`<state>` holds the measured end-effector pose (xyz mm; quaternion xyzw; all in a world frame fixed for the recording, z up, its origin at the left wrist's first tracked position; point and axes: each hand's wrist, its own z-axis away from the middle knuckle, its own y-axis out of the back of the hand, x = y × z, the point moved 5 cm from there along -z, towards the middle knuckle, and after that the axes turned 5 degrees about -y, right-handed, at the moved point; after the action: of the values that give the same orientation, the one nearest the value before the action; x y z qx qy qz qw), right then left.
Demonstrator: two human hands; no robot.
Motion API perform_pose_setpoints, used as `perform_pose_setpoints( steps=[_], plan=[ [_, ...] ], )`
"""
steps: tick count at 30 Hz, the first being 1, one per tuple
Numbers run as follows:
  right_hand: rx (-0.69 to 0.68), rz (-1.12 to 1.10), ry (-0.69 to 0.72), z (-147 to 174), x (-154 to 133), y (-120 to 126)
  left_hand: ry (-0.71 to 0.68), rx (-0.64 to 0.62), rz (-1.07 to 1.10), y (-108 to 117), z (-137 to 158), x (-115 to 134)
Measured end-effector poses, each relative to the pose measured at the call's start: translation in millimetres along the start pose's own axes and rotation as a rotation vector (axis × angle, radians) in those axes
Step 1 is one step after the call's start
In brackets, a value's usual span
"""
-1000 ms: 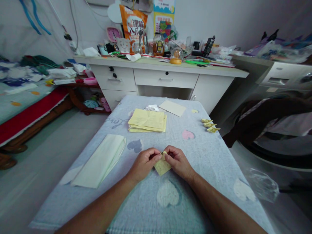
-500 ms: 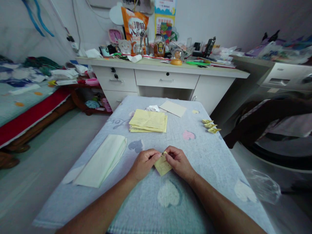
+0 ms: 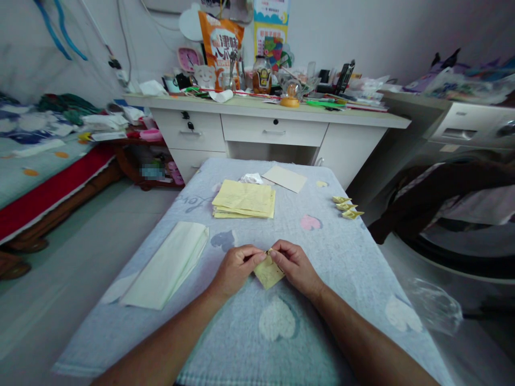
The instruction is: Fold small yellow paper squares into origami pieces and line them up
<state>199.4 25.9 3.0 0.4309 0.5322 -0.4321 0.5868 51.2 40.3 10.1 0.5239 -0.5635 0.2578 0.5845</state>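
Observation:
A small folded piece of yellow paper (image 3: 269, 274) is pinched between my two hands, just above the cloth-covered table. My left hand (image 3: 240, 266) grips its upper left edge between thumb and fingers. On the other side, my right hand (image 3: 293, 264) pinches the upper right edge, with the fingertips of both hands almost meeting at a dark printed spot. Beyond them lies a stack of yellow paper sheets (image 3: 243, 199). Three folded yellow paper pieces (image 3: 344, 207) stand in a row near the table's right edge.
Left of my hands lies a long folded pale sheet (image 3: 167, 265). Behind the stack are a crumpled white wrapper (image 3: 251, 178) and a cream card (image 3: 285, 178). A cluttered white desk (image 3: 277, 126) stands at the far end, a washing machine (image 3: 462, 134) to the right.
Both hands keep hold of the yellow paper, with the fingertips shifting very slightly at its top corner. The whole view has moved a little; nothing else has changed.

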Motion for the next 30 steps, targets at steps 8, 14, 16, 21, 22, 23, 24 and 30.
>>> perform_pose_setpoints(
  steps=[8,14,16,21,22,23,24,30],
  plan=[
    [0.033,0.074,0.028,-0.6,-0.6,2.7,0.007,-0.006,0.007,-0.2,-0.2,-1.3],
    [0.023,0.031,0.031,-2.1,0.7,1.3,0.006,-0.004,-0.003,-0.2,0.0,-0.7],
    [0.023,0.020,0.032,-2.0,0.2,0.6,0.010,-0.001,0.001,-0.3,0.2,-0.8],
    [0.043,0.038,0.041,-0.6,-2.3,0.1,0.004,-0.007,-0.003,-0.5,0.3,-1.3],
    [0.045,0.042,0.043,-0.5,-2.7,0.0,0.005,-0.010,-0.001,-0.6,0.1,-1.1],
    [0.048,0.045,0.043,-0.4,-3.1,0.1,0.006,-0.011,0.004,-0.7,-0.1,-0.8],
    [0.052,0.043,0.043,-0.3,-3.4,0.4,0.008,-0.012,0.011,-1.0,-0.3,-0.3],
    [0.032,-0.019,0.046,1.1,-5.6,1.3,0.004,-0.012,0.037,-3.9,0.5,0.9]
  ],
)
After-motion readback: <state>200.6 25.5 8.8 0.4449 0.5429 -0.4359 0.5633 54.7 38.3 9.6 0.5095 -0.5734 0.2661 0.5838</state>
